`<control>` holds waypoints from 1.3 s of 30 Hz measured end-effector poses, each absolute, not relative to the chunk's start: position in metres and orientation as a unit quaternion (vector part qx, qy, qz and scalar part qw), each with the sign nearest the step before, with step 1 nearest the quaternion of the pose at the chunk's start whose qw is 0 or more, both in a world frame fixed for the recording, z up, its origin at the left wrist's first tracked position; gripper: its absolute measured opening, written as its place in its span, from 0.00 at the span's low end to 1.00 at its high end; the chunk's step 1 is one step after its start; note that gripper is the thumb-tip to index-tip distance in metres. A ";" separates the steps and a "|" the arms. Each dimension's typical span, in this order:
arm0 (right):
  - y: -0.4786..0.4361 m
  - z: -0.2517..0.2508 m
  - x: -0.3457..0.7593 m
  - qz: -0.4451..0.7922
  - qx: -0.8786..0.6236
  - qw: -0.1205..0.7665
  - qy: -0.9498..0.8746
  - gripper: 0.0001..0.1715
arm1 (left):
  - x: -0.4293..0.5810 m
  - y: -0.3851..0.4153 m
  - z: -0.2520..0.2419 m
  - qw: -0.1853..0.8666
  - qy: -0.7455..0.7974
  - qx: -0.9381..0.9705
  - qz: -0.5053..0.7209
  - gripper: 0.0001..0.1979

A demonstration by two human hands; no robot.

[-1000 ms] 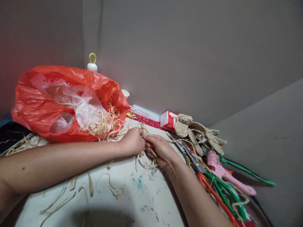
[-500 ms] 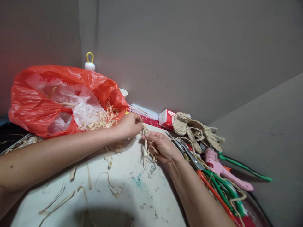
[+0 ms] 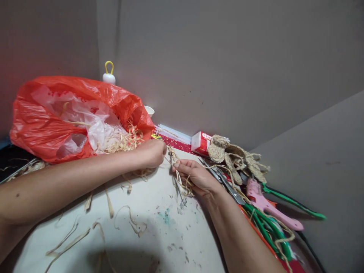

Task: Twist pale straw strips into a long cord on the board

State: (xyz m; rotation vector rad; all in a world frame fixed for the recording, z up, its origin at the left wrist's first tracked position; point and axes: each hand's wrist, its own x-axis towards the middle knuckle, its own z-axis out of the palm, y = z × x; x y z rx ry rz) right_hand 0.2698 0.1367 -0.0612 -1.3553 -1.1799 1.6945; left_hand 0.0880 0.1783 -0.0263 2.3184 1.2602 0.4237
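Between my hands is a small braided piece of dry straw (image 3: 173,154), with loose strands hanging below it over the white tabletop (image 3: 136,242). My right hand (image 3: 196,175) pinches the braid between thumb and fingers. Just left of it, my left hand (image 3: 152,153) is closed, and a thin straw strand (image 3: 167,159) runs taut from its fingers to the braid. Left of my left hand, a heap of straw shavings (image 3: 125,141) spills from a red plastic bag (image 3: 45,117).
Loose straw strips (image 3: 71,242) lie across the table's left half. On the right are scissors (image 3: 224,182), a pink glue gun (image 3: 264,204), green-handled pliers (image 3: 264,223), woven straw pieces (image 3: 218,149) and a red-white box (image 3: 200,142). A grey wall stands behind.
My left hand has moved a little left, away from the braid, drawing a strand out. More of the braid shows above my right hand, which keeps its hold.
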 end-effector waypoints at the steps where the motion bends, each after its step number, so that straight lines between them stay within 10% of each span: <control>1: 0.137 -0.061 0.269 0.646 -0.516 0.327 -0.457 0.17 | 0.088 0.175 -0.023 0.161 0.463 0.854 0.177 0.10; 4: 0.137 -0.060 0.267 0.646 -0.515 0.321 -0.464 0.18 | 0.093 0.164 -0.018 0.087 0.445 0.861 0.229 0.11; 11: 0.138 -0.062 0.267 0.641 -0.513 0.316 -0.475 0.20 | 0.110 0.162 -0.051 0.523 0.460 0.700 0.156 0.12; 39: 0.135 -0.049 0.271 0.636 -0.505 0.269 -0.519 0.18 | 0.105 0.182 -0.049 0.680 0.382 0.617 0.106 0.17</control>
